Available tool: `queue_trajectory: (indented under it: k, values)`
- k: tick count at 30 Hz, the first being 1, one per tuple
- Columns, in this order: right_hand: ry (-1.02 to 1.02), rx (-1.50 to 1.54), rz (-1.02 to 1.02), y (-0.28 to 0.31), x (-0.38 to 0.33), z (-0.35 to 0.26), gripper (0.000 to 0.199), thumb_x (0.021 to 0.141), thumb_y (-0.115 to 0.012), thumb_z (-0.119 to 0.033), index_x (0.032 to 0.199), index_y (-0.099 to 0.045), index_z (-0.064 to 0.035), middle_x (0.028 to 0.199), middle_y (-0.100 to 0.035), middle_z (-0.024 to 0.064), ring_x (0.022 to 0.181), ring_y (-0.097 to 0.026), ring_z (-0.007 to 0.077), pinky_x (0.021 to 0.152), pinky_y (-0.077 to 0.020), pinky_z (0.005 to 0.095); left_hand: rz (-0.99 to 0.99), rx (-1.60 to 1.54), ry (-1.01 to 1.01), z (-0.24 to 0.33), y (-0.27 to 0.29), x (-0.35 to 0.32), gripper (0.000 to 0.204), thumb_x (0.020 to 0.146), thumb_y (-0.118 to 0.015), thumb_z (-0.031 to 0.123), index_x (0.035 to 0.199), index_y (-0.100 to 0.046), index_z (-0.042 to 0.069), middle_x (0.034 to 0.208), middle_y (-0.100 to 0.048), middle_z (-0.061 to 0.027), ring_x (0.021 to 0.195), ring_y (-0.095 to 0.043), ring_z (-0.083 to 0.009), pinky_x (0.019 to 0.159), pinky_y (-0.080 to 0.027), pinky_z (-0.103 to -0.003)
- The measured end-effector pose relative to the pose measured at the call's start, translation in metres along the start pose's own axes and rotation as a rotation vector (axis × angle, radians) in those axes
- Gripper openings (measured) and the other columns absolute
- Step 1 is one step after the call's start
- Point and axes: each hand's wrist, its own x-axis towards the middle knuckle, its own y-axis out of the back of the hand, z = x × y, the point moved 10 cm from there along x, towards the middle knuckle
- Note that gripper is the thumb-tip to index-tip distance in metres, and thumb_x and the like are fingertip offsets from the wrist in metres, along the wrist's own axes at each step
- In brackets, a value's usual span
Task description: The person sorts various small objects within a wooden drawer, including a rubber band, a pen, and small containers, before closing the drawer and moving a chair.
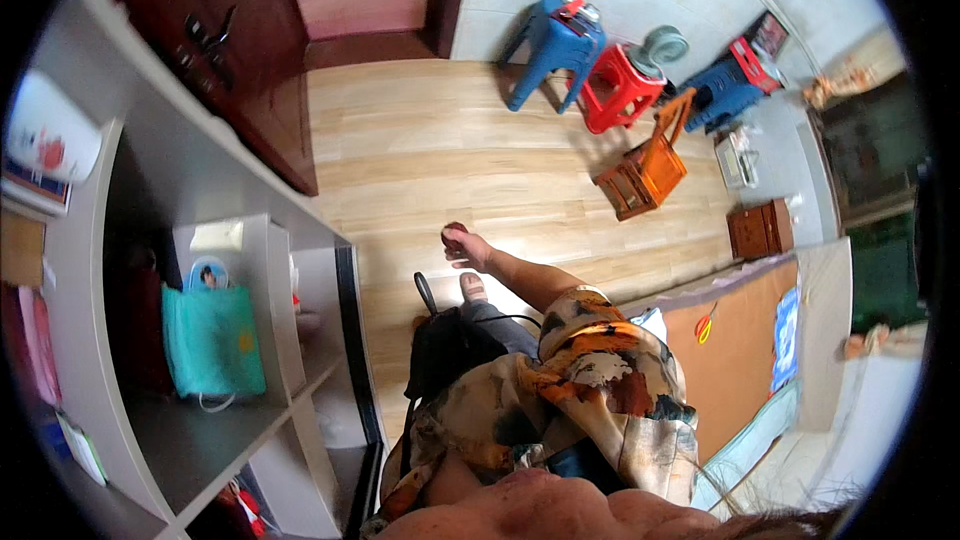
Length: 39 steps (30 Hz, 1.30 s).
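Observation:
My right hand [475, 251] is stretched out ahead, over the wood floor, at the end of a bare forearm and a patterned sleeve. Its fingers are closed round a small, dark red, rounded object [454, 236] whose kind I cannot make out. A black bag [432, 352] hangs at my front with a loop of strap standing up, apart from the hand. My left hand does not show.
A grey shelf unit [220, 445] on my left holds a teal bag [215, 340]. Ahead stand a dark red door [215, 0], a blue stool [552, 45], a red stool [618, 90] and a wooden chair [650, 172]. Yellow-handled scissors [705, 328] lie on a brown bed surface [735, 365] at right.

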Motion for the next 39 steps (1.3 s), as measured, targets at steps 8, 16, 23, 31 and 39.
queue_trajectory:
  k: [8,16,23,31,39]
  values:
    - [-0.044,-0.046,0.206,0.086,0.005,0.101,0.037,0.070,-0.065,-0.053,0.074,-0.054,-0.0172,0.071,-0.051,-0.0021,0.068,-0.052,0.0138,0.062,-0.0420,0.0313,-0.195,0.278,-0.020,0.069,-0.001,0.124,0.024,0.081,-0.059,0.014,0.101,-0.058,0.000,0.096,-0.062,-0.0097,0.090,-0.057,-0.0193,0.079,-0.045,-0.035]
    - [-0.083,0.030,0.264,0.136,-0.029,0.149,0.044,0.067,-0.071,-0.050,0.080,-0.059,-0.0099,0.070,-0.055,0.0002,0.062,-0.053,0.0133,0.056,-0.0463,0.0303,-0.258,0.551,0.066,0.119,-0.003,0.219,0.026,0.082,-0.060,0.016,0.101,-0.058,-0.001,0.094,-0.062,-0.0104,0.088,-0.058,-0.0190,0.076,-0.046,-0.035]
    - [0.117,0.322,0.417,0.241,-0.048,0.148,0.035,0.076,-0.066,-0.040,0.074,-0.056,-0.0067,0.056,-0.051,0.0022,0.041,-0.043,0.0091,0.038,-0.0351,0.0224,-0.559,0.689,0.013,0.179,-0.158,0.305,0.027,0.083,-0.061,0.018,0.101,-0.059,-0.002,0.093,-0.063,-0.0109,0.085,-0.059,-0.0187,0.074,-0.047,-0.035]
    - [0.270,0.661,0.838,0.346,-0.128,0.172,0.030,0.076,-0.066,-0.038,0.082,-0.056,-0.0103,0.060,-0.053,-0.0004,0.047,-0.048,0.0075,0.041,-0.0397,0.0189,-0.773,1.244,-0.313,0.241,-0.380,0.328,0.030,0.083,-0.061,0.022,0.100,-0.060,-0.001,0.088,-0.063,-0.0108,0.081,-0.059,-0.0191,0.071,-0.048,-0.035]
    - [0.203,0.949,0.938,0.327,-0.139,0.249,0.027,0.078,-0.065,-0.037,0.083,-0.057,-0.0115,0.064,-0.053,-0.0019,0.051,-0.048,0.0069,0.041,-0.0390,0.0196,-0.789,1.575,-0.276,0.317,-0.529,0.280,0.022,0.082,-0.059,0.019,0.093,-0.061,0.000,0.077,-0.060,-0.0091,0.070,-0.056,-0.0199,0.062,-0.047,-0.036]
